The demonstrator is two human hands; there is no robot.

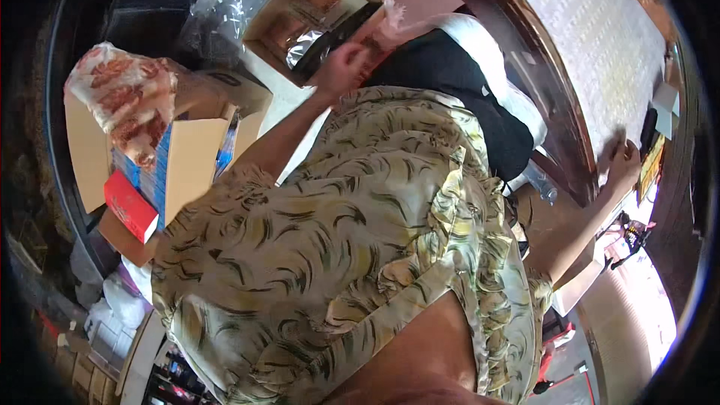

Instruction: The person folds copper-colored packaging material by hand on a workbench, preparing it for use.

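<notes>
My left hand (345,67) is at the near right edge of an open brown box (262,34), its fingers curled; what they hold, if anything, is hidden. Inside the box lie dark items and a crumpled shiny clear wrapper (303,46). A fluffy pinkish cloth (391,13) sits at the box's right corner. Off to the right, my right hand (621,165) rests at the edge of a table with a white, bumpy cover (577,22). Its fingers are partly bent and slightly apart, with no held thing visible.
At left stands an open cardboard box (196,157) with blue-wrapped contents, a red-and-white patterned cloth (124,94) and a red box (129,206). Clear plastic wrap (232,0) lies behind. A dark cloth (431,67) covers my lap beside the curved wooden table edge (559,67).
</notes>
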